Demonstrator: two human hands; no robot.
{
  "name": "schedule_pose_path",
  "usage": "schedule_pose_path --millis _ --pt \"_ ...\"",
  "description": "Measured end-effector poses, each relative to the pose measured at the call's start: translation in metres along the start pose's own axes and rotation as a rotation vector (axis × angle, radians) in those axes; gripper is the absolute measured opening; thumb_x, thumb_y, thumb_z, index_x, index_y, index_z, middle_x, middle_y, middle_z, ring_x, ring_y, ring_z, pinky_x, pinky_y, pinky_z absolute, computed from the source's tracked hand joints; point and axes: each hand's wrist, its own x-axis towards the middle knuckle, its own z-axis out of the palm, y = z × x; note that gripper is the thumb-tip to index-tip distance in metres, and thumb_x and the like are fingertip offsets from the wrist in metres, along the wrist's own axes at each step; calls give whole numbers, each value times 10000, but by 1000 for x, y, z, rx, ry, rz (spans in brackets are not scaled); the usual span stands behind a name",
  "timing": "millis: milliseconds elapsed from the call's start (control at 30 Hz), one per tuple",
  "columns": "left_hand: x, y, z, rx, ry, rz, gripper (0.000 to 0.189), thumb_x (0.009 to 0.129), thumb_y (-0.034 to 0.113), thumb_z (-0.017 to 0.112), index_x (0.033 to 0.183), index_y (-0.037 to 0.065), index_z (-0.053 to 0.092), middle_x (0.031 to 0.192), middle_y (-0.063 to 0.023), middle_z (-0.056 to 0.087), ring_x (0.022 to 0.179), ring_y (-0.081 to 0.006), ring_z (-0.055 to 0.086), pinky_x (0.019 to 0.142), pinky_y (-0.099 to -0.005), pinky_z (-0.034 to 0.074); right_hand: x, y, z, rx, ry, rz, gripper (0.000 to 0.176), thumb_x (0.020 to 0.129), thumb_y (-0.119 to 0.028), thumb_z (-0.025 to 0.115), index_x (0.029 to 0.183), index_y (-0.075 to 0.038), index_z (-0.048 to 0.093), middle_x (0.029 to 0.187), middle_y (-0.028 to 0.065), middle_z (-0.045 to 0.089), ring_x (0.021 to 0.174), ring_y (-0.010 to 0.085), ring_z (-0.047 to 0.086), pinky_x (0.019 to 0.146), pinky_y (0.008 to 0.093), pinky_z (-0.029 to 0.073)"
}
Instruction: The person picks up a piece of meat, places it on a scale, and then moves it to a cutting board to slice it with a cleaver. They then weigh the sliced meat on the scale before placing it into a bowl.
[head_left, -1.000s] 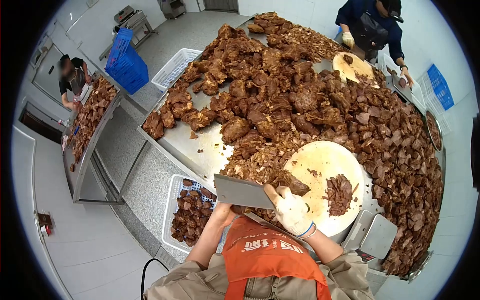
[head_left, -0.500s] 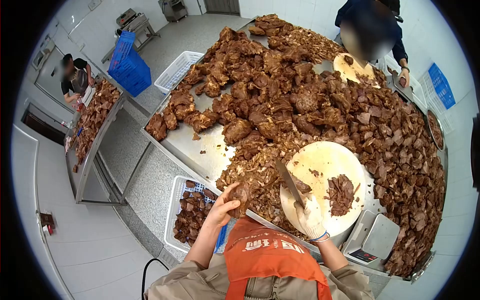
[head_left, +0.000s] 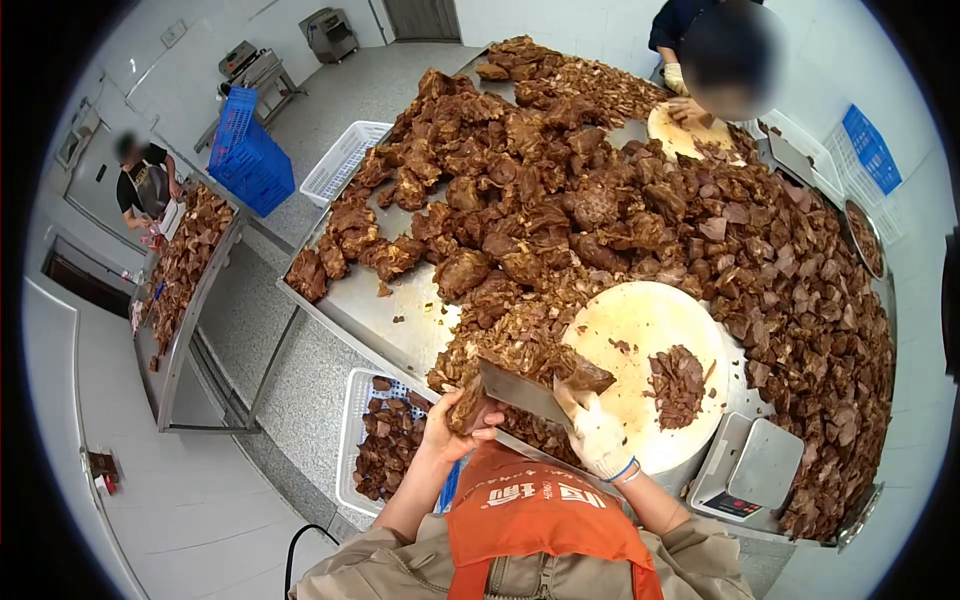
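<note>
The chunk of meat is clenched in my bare left hand, at the near edge of the steel table and above the white crate on the floor. That table spreads wide in front of me, and most of it is buried under a heap of brown cooked meat, large lumps to the left and smaller cut pieces to the right. Near me lies the round pale cutting board, with a small pile of slices on its right half. A weighing scale stands just beside the board, to the right. The crate holds more dark pieces. My gloved right hand grips the handle of the cleaver, whose flat blade points left toward the chunk, its tip just beside my left fingers.
</note>
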Motion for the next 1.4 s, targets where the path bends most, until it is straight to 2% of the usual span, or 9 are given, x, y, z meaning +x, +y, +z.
schedule_pose_path --millis 367,433,700,767,800,1000,1133,1233,1400 --pt "0 -5 0 -59 9 3 445 941 386 466 1250 76 547 1099 -70 553 824 -193 417 543 -230 325 1 -19 -8 -30 132 -32 610 723 -70 634 1313 -215 574 1029 76 564 683 225 614 559 346 509" --pt "-3 -8 -2 -90 14 -3 458 940 376 480 1263 55 525 1149 -114 508 845 -205 432 560 -245 363 9 -24 -14 62 56 -47 657 694 -16 690 1322 -141 543 1051 130 544 749 320 618 615 400 525" --pt "-12 -2 1 -32 -35 14 511 921 397 528 1311 71 476 1095 -146 453 822 -183 419 553 -242 363 -13 6 19 401 82 283 500 792 22 622 1272 -116 604 1024 141 574 813 328 628 676 389 522" --pt "-12 1 15 445 64 157 498 901 343 575 1313 81 474 1110 -133 517 870 -192 510 599 -271 447 3 -13 -3 296 181 195 353 842 -47 603 1193 -50 639 880 155 567 727 296 594 637 366 477" --pt "-14 -4 28 780 299 348 507 858 241 665 1303 83 479 1132 -116 567 961 -203 587 759 -315 522 5 -13 -5 295 184 194 353 842 -47 603 1193 -50 639 880 155 567 727 296 594 637 366 477" --pt "-2 -7 39 2021 295 760 625 722 113 756 1284 56 489 1189 -160 559 1103 -301 573 957 -396 465 -13 7 -3 317 211 287 283 835 -48 605 1114 -19 640 889 171 582 745 343 584 673 400 475" --pt "21 -33 58 2032 281 741 610 691 76 742 1250 42 502 1201 -173 560 1117 -359 545 960 -432 451 -59 24 0 248 140 493 213 867 -148 599 1047 -54 662 921 160 579 768 330 614 685 401 494" --pt "51 -55 67 2265 -67 839 599 643 18 744 1200 59 527 1185 -166 587 1101 -359 549 955 -428 460 -103 37 0 210 165 651 138 853 -154 619 917 -33 635 909 160 577 767 331 609 681 417 486" --pt "77 -87 82 2459 -323 711 652 625 9 787 1222 98 541 1226 -139 540 1131 -349 499 960 -441 442 -141 31 -47 165 412 557 316 846 -93 625 1161 -99 647 867 114 573 738 293 598 647 387 488"
